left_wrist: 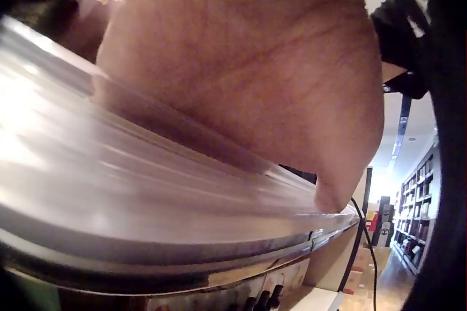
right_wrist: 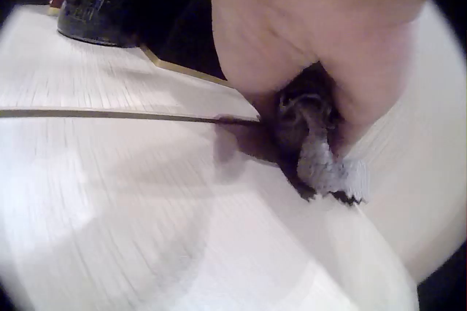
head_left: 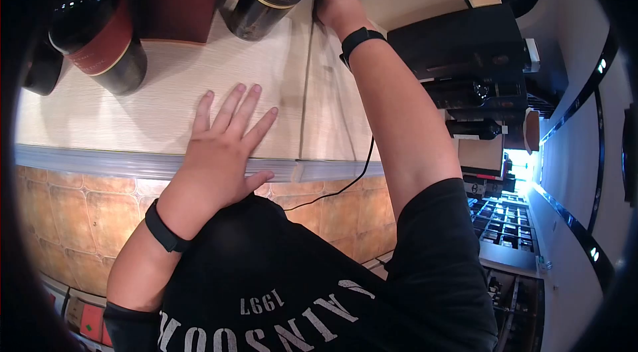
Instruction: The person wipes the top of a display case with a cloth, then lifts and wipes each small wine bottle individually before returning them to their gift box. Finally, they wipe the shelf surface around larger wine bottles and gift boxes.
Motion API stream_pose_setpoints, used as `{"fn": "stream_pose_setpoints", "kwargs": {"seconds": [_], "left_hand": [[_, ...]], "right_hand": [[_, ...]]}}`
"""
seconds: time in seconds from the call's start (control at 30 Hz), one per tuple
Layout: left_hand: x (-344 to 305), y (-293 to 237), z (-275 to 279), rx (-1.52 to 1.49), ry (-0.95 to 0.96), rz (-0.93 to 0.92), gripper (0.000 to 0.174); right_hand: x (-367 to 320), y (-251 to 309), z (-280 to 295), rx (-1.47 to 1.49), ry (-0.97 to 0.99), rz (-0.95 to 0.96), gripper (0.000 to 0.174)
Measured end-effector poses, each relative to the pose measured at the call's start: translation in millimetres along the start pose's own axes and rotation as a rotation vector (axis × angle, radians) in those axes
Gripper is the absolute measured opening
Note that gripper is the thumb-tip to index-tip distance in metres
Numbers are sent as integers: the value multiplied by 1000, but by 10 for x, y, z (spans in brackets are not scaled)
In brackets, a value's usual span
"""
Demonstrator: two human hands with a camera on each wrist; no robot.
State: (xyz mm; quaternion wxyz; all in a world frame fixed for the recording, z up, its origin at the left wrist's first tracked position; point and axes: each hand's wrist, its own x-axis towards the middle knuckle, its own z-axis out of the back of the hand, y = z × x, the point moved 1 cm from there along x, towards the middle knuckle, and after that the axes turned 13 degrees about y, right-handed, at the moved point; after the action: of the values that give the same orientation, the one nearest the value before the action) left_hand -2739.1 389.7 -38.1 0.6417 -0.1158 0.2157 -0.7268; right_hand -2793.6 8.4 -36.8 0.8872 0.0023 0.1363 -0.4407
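Observation:
My left hand rests on the pale wood-grain counter with its fingers spread, its palm near the clear-edged front. My right hand is farther back, beyond the seam in the counter top. In the right wrist view, its fingers curl round a dark crumpled wrapper-like piece with a grey, jagged end hanging low over the counter; what it is I cannot tell. A dark wine bottle with a Bordeaux label stands just left of the right hand.
A red-labelled wine bottle and a dark red box stand at the back left. Black boxes and lying bottles are on the right. A thin black cable hangs over the front edge above a tiled panel.

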Motion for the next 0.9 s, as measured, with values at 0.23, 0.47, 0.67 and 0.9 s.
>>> {"fn": "stream_pose_setpoints", "kwargs": {"seconds": [0.23, 0.47, 0.67, 0.9], "left_hand": [[-5, 1, -23, -1, -21, -13, 98], [-12, 4, -47, 26, -6, -10, 98], [-23, 11, -62, 54, -22, -24, 100], [-20, -13, -34, 89, 7, -11, 101]], "right_hand": [[-203, 56, -94, 158, -224, 316, 38], [-591, 103, -84, 306, -165, 407, 35], [-1135, 82, -193, 369, -158, 435, 37], [-1829, -143, -239, 424, -89, 358, 39]]}}
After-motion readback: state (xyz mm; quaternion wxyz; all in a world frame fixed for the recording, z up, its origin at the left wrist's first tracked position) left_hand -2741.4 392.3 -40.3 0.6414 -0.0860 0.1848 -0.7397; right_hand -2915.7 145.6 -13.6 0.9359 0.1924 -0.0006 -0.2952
